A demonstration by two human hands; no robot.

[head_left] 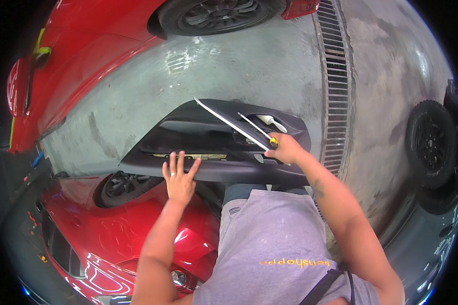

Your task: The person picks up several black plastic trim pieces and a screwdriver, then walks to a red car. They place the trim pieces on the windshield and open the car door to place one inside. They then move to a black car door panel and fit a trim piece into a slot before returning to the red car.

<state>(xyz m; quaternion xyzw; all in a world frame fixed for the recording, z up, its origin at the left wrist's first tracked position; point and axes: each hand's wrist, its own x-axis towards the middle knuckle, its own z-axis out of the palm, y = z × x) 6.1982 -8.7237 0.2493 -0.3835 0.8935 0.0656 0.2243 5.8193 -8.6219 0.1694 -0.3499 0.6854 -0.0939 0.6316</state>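
Note:
A black car door trim panel point(188, 134) lies across in front of my waist. My left hand point(180, 175) rests on its near part, fingers spread, the tips beside a long slot that shows a yellowish strip. My right hand point(286, 148) is closed around a screwdriver point(257, 126) with a yellow handle and a long silver strip of trim point(226, 121). Both point up and to the left above the panel. A light-coloured door handle piece point(271, 122) sits in the panel beyond my right hand. My palm hides most of the screwdriver's handle.
A red car point(86, 51) stands at the far left, with its wheel point(216, 15) at the top. Another red car point(102, 229) is close on my left. A metal floor grate point(337, 86) runs along the right. Farther right are a loose-looking tyre point(431, 145) and a dark car point(427, 239).

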